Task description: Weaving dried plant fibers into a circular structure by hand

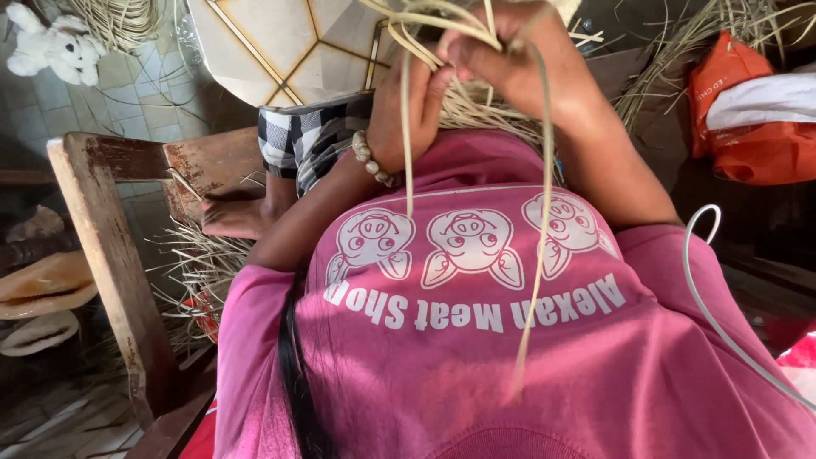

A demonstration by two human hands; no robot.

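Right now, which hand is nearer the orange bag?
Right. The right hand, gripping straw strips, is on the orange bag's side, with a gap between them. The left hand is farther off, on the far side of the right hand.

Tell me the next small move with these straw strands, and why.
Probably pull the long strand snug with the right hand: it hangs slack down over the pink shirt, while the left hand pinches the strands where they cross.
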